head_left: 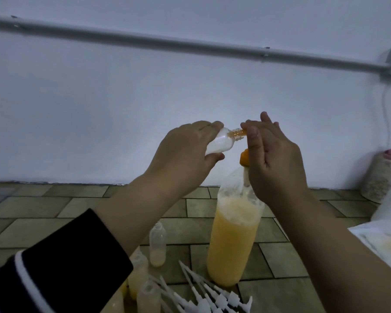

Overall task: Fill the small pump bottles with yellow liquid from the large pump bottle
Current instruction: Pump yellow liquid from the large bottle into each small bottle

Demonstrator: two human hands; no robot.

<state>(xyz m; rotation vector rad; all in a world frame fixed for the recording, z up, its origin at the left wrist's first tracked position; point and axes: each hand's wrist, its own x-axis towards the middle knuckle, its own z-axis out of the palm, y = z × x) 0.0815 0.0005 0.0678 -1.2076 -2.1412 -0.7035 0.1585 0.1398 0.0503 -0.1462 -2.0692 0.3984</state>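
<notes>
From the head view, the left hand [185,152] is gripping a small bottle [64,143] tipped on its side, fingers clamped around its body, neck pointing toward the right hand [273,159]. That hand's fingertips [252,133] are pinching the orange nozzle [304,132] feeding into the neck. Just below the right hand, the large pump bottle [233,240] is standing upright, yellow liquid inside, with more small bottles [157,245] and white pump tops [212,294] lying below both wrists.

A plain home-like room: bare white wall [145,86], surface-mounted conduit [190,45], tiled floor [43,211], makeshift bottling spot.
</notes>
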